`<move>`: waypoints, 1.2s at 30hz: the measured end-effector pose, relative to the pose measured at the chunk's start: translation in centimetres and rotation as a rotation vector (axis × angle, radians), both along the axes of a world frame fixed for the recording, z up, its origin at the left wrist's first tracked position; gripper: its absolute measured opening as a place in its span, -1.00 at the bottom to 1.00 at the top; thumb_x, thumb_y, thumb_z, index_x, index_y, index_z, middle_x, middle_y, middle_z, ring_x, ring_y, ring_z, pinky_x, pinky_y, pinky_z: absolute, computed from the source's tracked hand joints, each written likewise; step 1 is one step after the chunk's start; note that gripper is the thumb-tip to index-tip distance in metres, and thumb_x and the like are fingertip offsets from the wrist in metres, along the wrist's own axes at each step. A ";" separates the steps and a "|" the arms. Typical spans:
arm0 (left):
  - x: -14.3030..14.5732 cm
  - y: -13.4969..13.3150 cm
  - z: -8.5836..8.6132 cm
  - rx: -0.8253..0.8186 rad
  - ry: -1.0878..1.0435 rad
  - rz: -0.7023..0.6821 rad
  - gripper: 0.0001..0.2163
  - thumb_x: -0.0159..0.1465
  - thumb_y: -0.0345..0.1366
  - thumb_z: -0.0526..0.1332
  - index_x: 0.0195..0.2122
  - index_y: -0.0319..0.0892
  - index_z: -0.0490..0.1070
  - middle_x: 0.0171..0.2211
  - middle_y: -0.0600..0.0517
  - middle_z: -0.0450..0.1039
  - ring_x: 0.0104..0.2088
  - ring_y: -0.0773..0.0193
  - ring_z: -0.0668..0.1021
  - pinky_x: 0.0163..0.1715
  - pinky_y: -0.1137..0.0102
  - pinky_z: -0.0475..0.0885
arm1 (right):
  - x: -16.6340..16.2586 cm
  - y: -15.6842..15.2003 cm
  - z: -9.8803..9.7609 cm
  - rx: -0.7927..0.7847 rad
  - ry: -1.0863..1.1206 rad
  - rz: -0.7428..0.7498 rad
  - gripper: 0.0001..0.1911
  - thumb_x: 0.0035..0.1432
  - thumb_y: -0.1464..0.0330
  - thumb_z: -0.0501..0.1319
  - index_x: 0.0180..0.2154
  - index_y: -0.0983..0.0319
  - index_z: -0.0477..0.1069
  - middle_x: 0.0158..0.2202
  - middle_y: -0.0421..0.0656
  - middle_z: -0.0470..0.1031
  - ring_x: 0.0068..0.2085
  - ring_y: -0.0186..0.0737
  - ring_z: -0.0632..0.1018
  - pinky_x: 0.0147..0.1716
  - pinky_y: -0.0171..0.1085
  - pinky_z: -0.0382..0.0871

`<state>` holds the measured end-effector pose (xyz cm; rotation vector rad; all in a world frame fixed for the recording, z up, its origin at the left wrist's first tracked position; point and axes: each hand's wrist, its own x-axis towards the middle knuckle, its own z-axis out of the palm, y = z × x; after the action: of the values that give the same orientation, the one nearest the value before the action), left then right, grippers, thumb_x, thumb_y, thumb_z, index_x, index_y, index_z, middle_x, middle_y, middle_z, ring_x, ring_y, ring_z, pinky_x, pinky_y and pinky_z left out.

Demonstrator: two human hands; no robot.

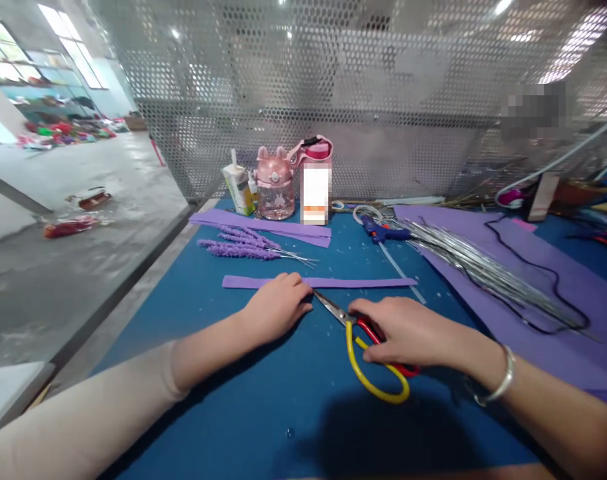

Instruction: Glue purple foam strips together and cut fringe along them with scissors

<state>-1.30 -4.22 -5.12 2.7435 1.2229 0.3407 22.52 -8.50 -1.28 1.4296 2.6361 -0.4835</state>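
My left hand [280, 303] lies over a long purple strip [360, 283], its fingers curled together and pressing on the strip against the blue table. Scissors [358, 327] with one yellow and one red handle are in my right hand [403, 327], which is closed round the red handle. The blades look nearly shut, and their tip points at the strip beside my left fingertips. Beyond the strip lie purple lavender-like stems [246, 245] with thin wire ends. Behind them is a stack of more purple strips [263, 225].
At the back stand a drink carton [239, 190], a pink-lidded bottle [276, 193] and a taller bottle [316, 193]. A blue glue gun [383, 231] with a glue stick lies right of centre. Wires [493, 273] and a black cord [558, 283] rest on a purple sheet [598, 320].
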 end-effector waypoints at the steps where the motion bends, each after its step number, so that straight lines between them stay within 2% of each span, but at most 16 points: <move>1: 0.0 0.0 -0.4 0.015 -0.008 0.012 -0.79 0.26 -0.26 0.08 -0.16 -0.17 0.42 -0.27 -0.06 0.39 -0.21 0.16 0.43 -0.17 0.29 0.34 | -0.2 -0.2 -0.2 0.021 -0.001 0.001 -0.63 -0.08 0.25 0.25 -0.16 0.15 0.33 -0.49 -0.22 0.44 -0.47 -0.20 0.44 -0.57 -0.35 0.00; 4: -0.1 0.6 -1.0 0.041 -0.078 0.032 -0.80 0.28 -0.29 0.04 -0.24 -0.15 0.44 -0.31 -0.03 0.41 -0.25 0.20 0.45 -0.20 0.33 0.37 | -0.7 -1.0 -1.2 0.139 0.031 -0.041 -0.70 0.01 0.32 0.15 -0.15 0.16 0.35 -0.50 -0.18 0.46 -0.47 -0.18 0.46 -0.54 -0.32 0.01; 6: -0.4 1.1 -1.2 0.062 -0.111 0.051 -0.80 0.29 -0.28 0.02 -0.23 -0.14 0.42 -0.32 0.00 0.42 -0.27 0.22 0.46 -0.22 0.35 0.39 | -0.5 -1.2 -1.6 0.178 0.073 -0.056 -0.76 -0.01 0.35 0.14 -0.22 0.17 0.39 -0.50 -0.17 0.47 -0.48 -0.19 0.45 -0.54 -0.32 0.02; 9: -1.1 2.1 -1.4 0.089 -0.164 0.122 -0.75 0.32 -0.30 -0.07 -0.10 -0.18 0.34 -0.21 -0.05 0.41 -0.22 0.22 0.48 -0.20 0.33 0.40 | 0.9 -0.6 -1.4 0.054 0.224 -0.107 -0.82 -0.04 0.42 0.11 -0.34 0.18 0.43 -0.54 -0.21 0.44 -0.53 -0.28 0.41 -0.56 -0.34 0.07; 11: -1.7 2.7 -1.7 0.098 -0.198 0.165 -0.75 0.31 -0.32 -0.07 -0.09 -0.21 0.33 -0.16 -0.09 0.40 -0.16 0.16 0.46 -0.15 0.27 0.38 | 2.2 0.3 -1.0 -0.057 0.377 -0.262 -0.80 0.04 0.41 0.03 -0.37 0.21 0.42 -0.60 -0.25 0.36 -0.61 -0.34 0.35 -0.61 -0.36 0.10; 13: -2.2 3.3 -2.1 0.091 -0.219 0.167 -0.76 0.30 -0.35 -0.06 -0.12 -0.21 0.35 -0.19 -0.08 0.41 -0.16 0.17 0.46 -0.13 0.27 0.37 | 3.3 1.0 -0.5 -0.113 0.509 -0.383 -0.80 0.11 0.32 0.03 -0.29 0.23 0.38 -0.61 -0.29 0.29 -0.64 -0.37 0.32 -0.62 -0.37 0.14; 15: -2.3 3.6 -2.2 0.089 -0.238 0.165 -0.75 0.30 -0.36 -0.07 -0.12 -0.21 0.35 -0.19 -0.07 0.41 -0.16 0.19 0.46 -0.11 0.29 0.37 | 3.5 1.0 -0.2 -0.157 0.505 -0.345 -0.76 0.07 0.23 0.13 -0.23 0.22 0.34 -0.56 -0.30 0.28 -0.60 -0.38 0.33 -0.60 -0.38 0.16; 18: -2.2 3.4 -2.1 0.108 -0.252 0.180 -0.72 0.31 -0.34 -0.08 -0.05 -0.21 0.33 -0.15 -0.09 0.39 -0.14 0.19 0.45 -0.10 0.30 0.35 | 2.7 -0.1 0.0 -0.161 0.271 -0.127 -0.59 -0.16 0.21 0.33 -0.21 0.14 0.33 -0.51 -0.31 0.32 -0.53 -0.33 0.34 -0.59 -0.38 0.11; 21: -2.2 3.1 -1.7 0.110 -0.153 0.196 -0.72 0.26 -0.20 0.03 -0.10 -0.17 0.39 -0.20 -0.08 0.40 -0.17 0.15 0.45 -0.16 0.29 0.36 | 1.8 -1.5 -0.2 -0.059 0.116 -0.031 -0.64 -0.11 0.32 0.27 -0.19 0.10 0.31 -0.51 -0.29 0.34 -0.50 -0.29 0.35 -0.59 -0.38 0.05; 23: -2.4 3.2 -1.4 0.083 -0.068 0.199 -0.75 0.23 -0.16 0.08 -0.22 -0.16 0.45 -0.29 -0.06 0.42 -0.24 0.14 0.47 -0.24 0.31 0.37 | 1.8 -1.9 -0.2 -0.064 0.080 -0.049 -0.65 -0.10 0.43 0.20 -0.19 0.11 0.30 -0.52 -0.28 0.34 -0.54 -0.31 0.33 -0.62 -0.37 0.00; 25: -2.9 3.5 -1.0 0.052 -0.019 0.200 -0.78 0.21 -0.17 0.09 -0.32 -0.16 0.47 -0.36 -0.05 0.44 -0.29 0.14 0.47 -0.29 0.32 0.37 | 2.3 -1.7 0.0 -0.108 0.095 -0.086 -0.58 -0.18 0.51 0.18 -0.19 0.12 0.29 -0.52 -0.27 0.33 -0.55 -0.33 0.31 -0.64 -0.37 -0.01; 28: -3.5 4.0 -0.3 0.033 0.014 0.224 -0.80 0.20 -0.22 0.09 -0.35 -0.14 0.49 -0.36 -0.05 0.48 -0.27 0.09 0.46 -0.28 0.28 0.35 | 3.7 -0.6 0.8 -0.245 0.262 -0.154 -0.53 -0.12 0.50 0.18 -0.10 0.13 0.25 -0.54 -0.31 0.27 -0.55 -0.37 0.28 -0.62 -0.39 0.04; 31: -3.8 4.1 0.3 0.060 0.013 0.236 -0.77 0.22 -0.28 0.03 -0.29 -0.11 0.48 -0.31 -0.05 0.51 -0.22 0.06 0.46 -0.25 0.24 0.33 | 4.6 0.6 1.2 -0.380 0.564 -0.193 -0.49 -0.03 0.38 0.24 -0.01 0.15 0.17 -0.56 -0.35 0.20 -0.58 -0.42 0.23 -0.61 -0.39 0.08; 34: -3.7 3.2 0.5 0.076 0.093 0.166 -0.76 0.17 -0.42 0.02 -0.29 -0.09 0.47 -0.30 -0.04 0.50 -0.22 0.07 0.46 -0.24 0.23 0.32 | 4.5 1.4 0.0 -0.361 0.955 -0.228 -0.53 0.05 0.33 0.21 0.01 0.16 0.15 -0.58 -0.36 0.23 -0.64 -0.44 0.24 -0.65 -0.38 0.11; 36: -3.3 2.4 0.5 0.130 0.144 0.193 -0.74 0.11 -0.48 0.03 -0.31 -0.11 0.47 -0.30 -0.05 0.48 -0.21 0.04 0.45 -0.22 0.17 0.29 | 3.7 1.7 -1.5 -0.333 1.152 -0.282 -0.57 0.08 0.32 0.18 -0.01 0.17 0.15 -0.58 -0.35 0.27 -0.67 -0.42 0.28 -0.68 -0.37 0.15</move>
<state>-4.59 -1.83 -4.62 2.8065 1.5610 0.2516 26.24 -6.85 -2.81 1.7016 2.7311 -2.2154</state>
